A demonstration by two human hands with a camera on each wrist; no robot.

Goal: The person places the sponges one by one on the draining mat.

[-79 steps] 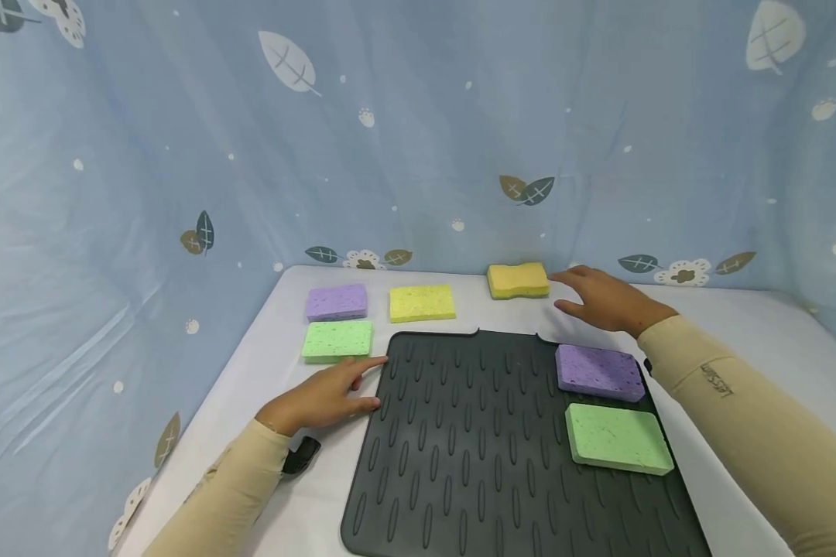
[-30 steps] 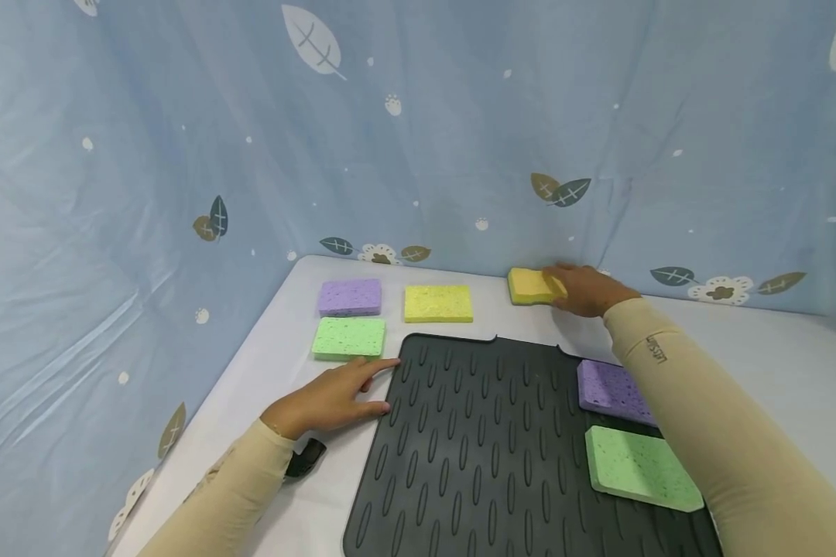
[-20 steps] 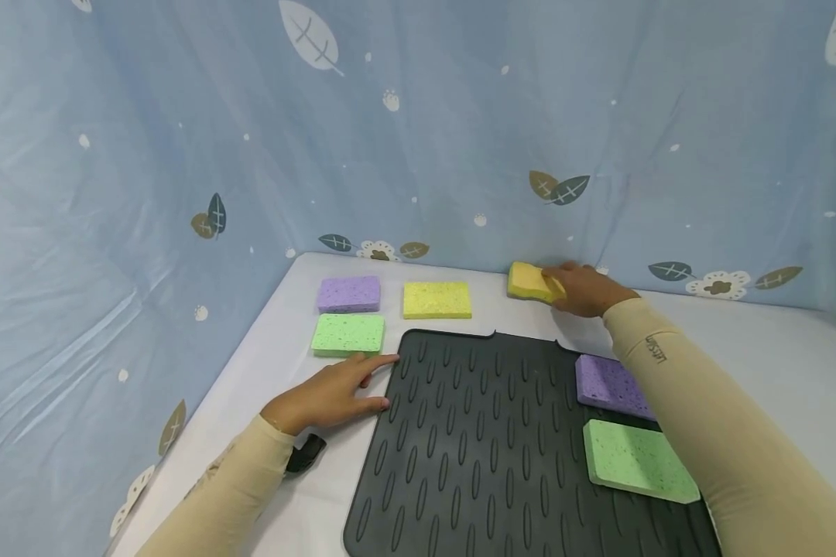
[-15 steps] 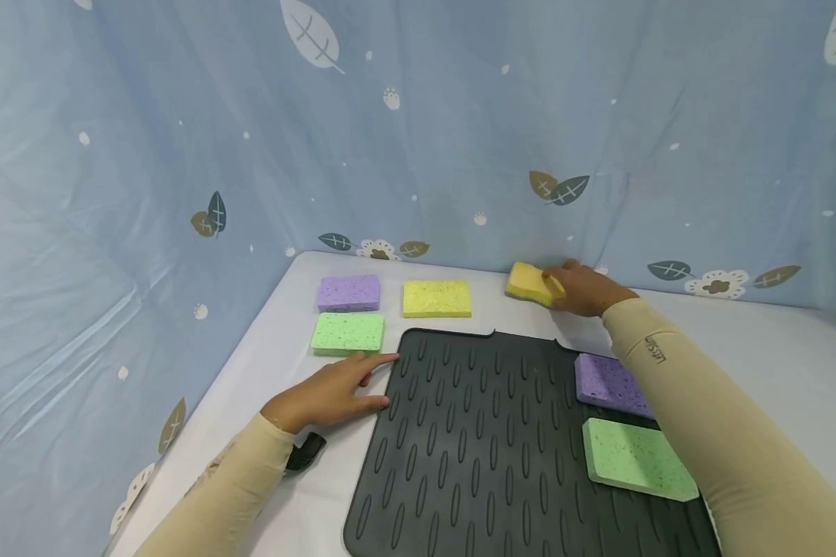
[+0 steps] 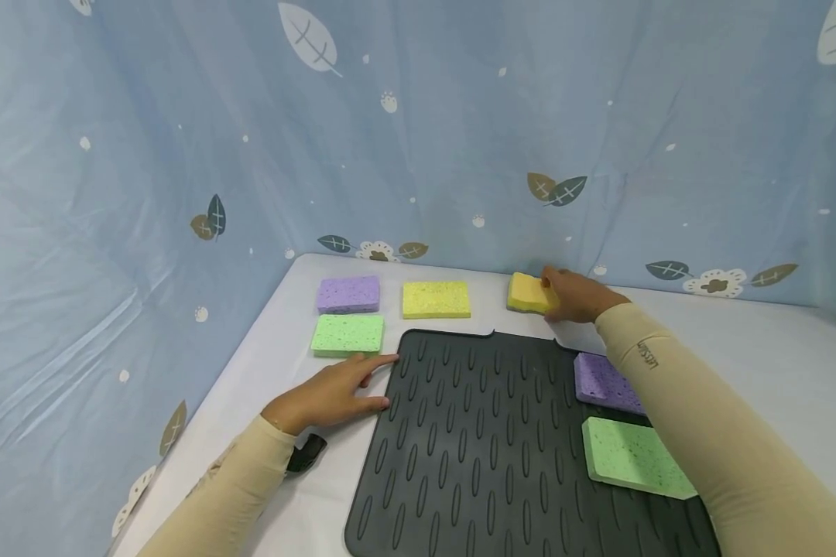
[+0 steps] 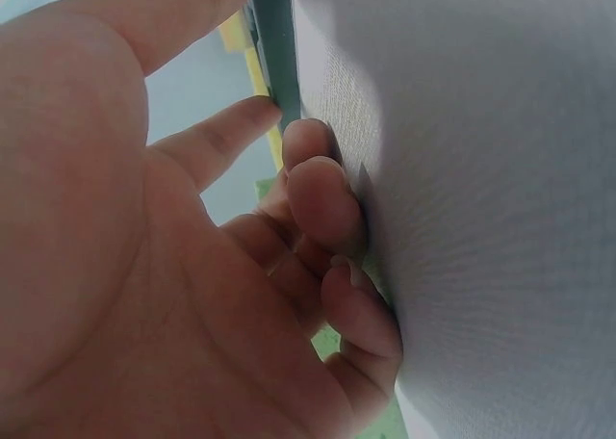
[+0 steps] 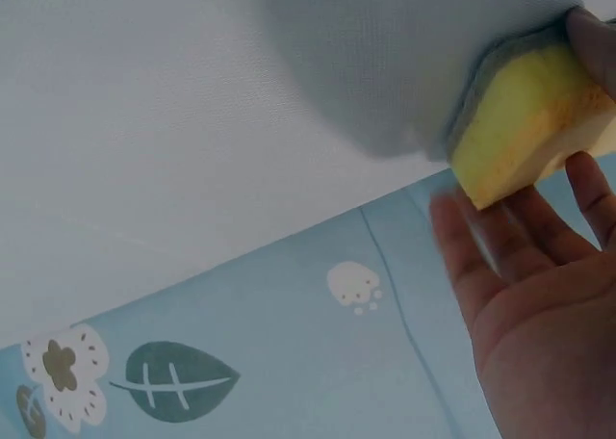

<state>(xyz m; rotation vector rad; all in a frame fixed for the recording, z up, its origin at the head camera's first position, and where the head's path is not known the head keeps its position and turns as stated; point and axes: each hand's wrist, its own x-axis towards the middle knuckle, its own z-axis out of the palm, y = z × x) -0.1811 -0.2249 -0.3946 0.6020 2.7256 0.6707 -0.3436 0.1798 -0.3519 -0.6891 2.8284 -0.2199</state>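
Note:
A yellow scrub sponge (image 5: 529,293) with wavy sides and a grey underside sits on the white tabletop near the back curtain. My right hand (image 5: 577,296) is at its right end; in the right wrist view the thumb lies on one side of the sponge (image 7: 529,121) and the fingers (image 7: 587,193) on the other. My left hand (image 5: 326,396) rests at the left edge of a black ridged mat (image 5: 460,449), index finger and thumb reaching to that edge, the other fingers bent against the tabletop.
On the mat's right side lie a purple sponge (image 5: 604,382) and a green sponge (image 5: 634,456), both partly behind the right sleeve. Left of the mat's top are a purple sponge (image 5: 348,295), a yellow sponge (image 5: 436,299) and a green sponge (image 5: 348,335). A leaf-patterned blue curtain (image 5: 460,155) encloses the back.
My right hand reached left to the scrub sponge and took hold of its right end. The sponge tilted half a second ago and now sits level again. The left hand stayed at the mat's edge.

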